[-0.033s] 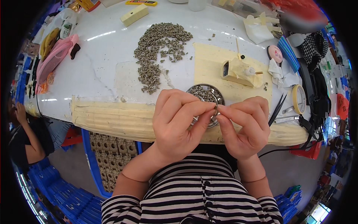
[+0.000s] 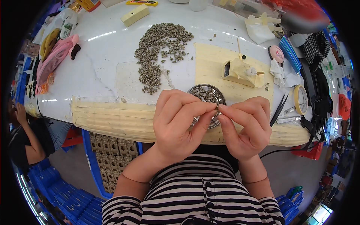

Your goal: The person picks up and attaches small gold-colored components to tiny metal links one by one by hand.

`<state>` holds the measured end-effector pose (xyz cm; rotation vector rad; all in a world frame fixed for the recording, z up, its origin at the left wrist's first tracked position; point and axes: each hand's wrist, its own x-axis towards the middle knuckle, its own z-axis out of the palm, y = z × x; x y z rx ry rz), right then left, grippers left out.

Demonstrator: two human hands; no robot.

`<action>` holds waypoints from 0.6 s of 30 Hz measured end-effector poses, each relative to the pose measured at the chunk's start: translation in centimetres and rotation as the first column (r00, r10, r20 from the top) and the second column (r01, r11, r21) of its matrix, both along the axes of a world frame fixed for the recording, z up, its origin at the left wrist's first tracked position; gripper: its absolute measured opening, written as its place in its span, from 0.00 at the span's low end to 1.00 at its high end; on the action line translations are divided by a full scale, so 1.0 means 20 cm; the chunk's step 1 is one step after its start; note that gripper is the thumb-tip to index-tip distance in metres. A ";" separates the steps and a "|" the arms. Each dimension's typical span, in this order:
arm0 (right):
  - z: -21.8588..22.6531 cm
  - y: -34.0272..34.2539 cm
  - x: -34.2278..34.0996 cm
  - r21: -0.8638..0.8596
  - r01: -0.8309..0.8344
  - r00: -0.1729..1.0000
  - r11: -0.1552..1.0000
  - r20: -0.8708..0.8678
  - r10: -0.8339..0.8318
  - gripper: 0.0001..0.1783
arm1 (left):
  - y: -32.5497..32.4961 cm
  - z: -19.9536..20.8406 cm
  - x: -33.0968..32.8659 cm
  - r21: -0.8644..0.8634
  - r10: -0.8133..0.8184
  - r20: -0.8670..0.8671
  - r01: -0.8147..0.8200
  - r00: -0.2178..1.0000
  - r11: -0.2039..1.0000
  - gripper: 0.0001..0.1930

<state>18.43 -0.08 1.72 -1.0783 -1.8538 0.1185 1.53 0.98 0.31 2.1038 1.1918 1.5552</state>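
Note:
My left hand (image 2: 178, 125) and my right hand (image 2: 247, 127) meet over a round metal dish (image 2: 224, 98), each with thumb and forefinger pinched. Between the fingertips sits a tiny metal part (image 2: 217, 107), mostly hidden by the fingers; its exact shape cannot be made out. Many small silvery metal parts (image 2: 204, 92) fill the dish below, whose near left side is covered by my left hand. Farther off lies a large curved heap of similar small metal pieces (image 2: 150, 67), loose on the white table (image 2: 101, 56).
To the right stand a taped block-like holder (image 2: 240, 73), black tweezers (image 2: 279, 108) and a tape roll (image 2: 300, 99). A pink mesh item (image 2: 56, 62) lies left, a pale yellow block (image 2: 135, 15) at the back. Below the padded edge sits a blue crate of metal blocks (image 2: 112, 157). Another person (image 2: 32, 142) sits left.

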 end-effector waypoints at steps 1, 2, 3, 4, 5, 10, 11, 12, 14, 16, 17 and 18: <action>0.00 0.00 0.00 0.000 0.004 1.000 1.000 -0.002 -0.004 0.15 | 0.00 0.00 0.00 -0.003 0.001 0.002 -0.001 1.000 1.000 0.12; -0.01 0.00 0.00 -0.021 0.002 1.000 1.000 -0.020 -0.003 0.15 | 0.00 0.00 0.00 -0.006 0.002 0.004 -0.002 1.000 1.000 0.12; -0.01 0.00 0.00 -0.043 0.000 0.999 0.999 -0.038 -0.002 0.15 | 0.00 0.01 0.00 -0.006 -0.006 0.008 0.006 1.000 1.000 0.12; -0.01 0.01 0.00 -0.064 -0.002 0.998 0.998 -0.056 -0.001 0.15 | 0.00 0.01 -0.01 -0.006 -0.015 0.013 0.015 1.000 1.000 0.12; -0.01 0.01 -0.01 -0.090 -0.018 0.998 0.996 -0.058 0.013 0.14 | -0.01 0.01 -0.01 -0.007 -0.021 0.016 0.021 1.000 1.000 0.12; -0.01 0.02 0.01 -0.179 -0.073 0.993 0.981 -0.102 0.056 0.11 | 0.00 0.00 -0.01 0.016 -0.027 0.007 0.026 1.000 1.000 0.12; -0.01 0.02 0.01 -0.171 -0.062 0.994 0.983 -0.101 0.045 0.11 | 0.00 0.01 -0.01 0.019 -0.032 0.001 0.032 0.999 0.999 0.12; -0.01 0.02 0.01 -0.162 -0.051 0.994 0.985 -0.100 0.035 0.11 | 0.00 0.01 -0.01 0.020 -0.030 0.000 0.030 1.000 0.999 0.12; -0.01 0.01 0.00 -0.136 -0.030 0.996 0.990 -0.082 0.018 0.11 | 0.00 0.01 0.00 0.023 -0.025 -0.001 0.025 1.000 0.999 0.12; 0.00 0.01 0.00 -0.101 -0.008 0.999 0.995 -0.049 0.003 0.11 | 0.00 0.00 0.00 0.029 -0.017 -0.020 0.018 1.000 0.999 0.12; 0.00 0.01 -0.01 -0.092 0.007 0.999 0.996 -0.036 -0.010 0.11 | 0.00 0.00 0.00 0.032 -0.011 -0.030 0.012 1.000 0.999 0.12; 0.00 0.01 -0.01 -0.082 0.022 0.999 0.996 -0.023 -0.024 0.12 | 0.00 0.00 0.00 0.034 -0.011 -0.032 0.012 0.999 0.999 0.12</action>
